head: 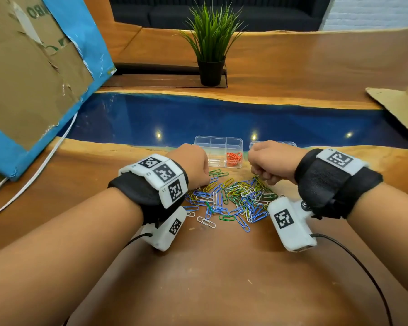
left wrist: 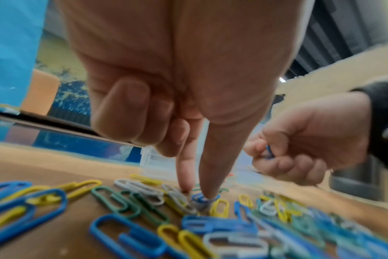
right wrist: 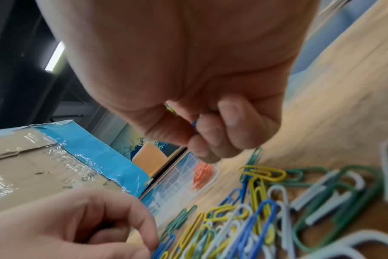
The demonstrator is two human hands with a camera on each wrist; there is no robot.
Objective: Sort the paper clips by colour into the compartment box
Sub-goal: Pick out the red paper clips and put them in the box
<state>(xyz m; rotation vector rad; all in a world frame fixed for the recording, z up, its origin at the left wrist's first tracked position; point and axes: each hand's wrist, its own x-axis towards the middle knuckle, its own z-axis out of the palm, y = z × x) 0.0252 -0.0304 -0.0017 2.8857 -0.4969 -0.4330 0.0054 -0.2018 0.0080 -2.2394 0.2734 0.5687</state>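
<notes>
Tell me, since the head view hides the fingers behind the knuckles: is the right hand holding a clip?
Observer: Yes. The right hand pinches a blue clip between thumb and curled fingers.
Operator: And the left?
Observer: The left hand has its thumb and index tips closing on a second blue clip in the pile.
Operator: Is that one lifted?
Observer: No, it lies on the table, with the other fingers curled clear above it.
</notes>
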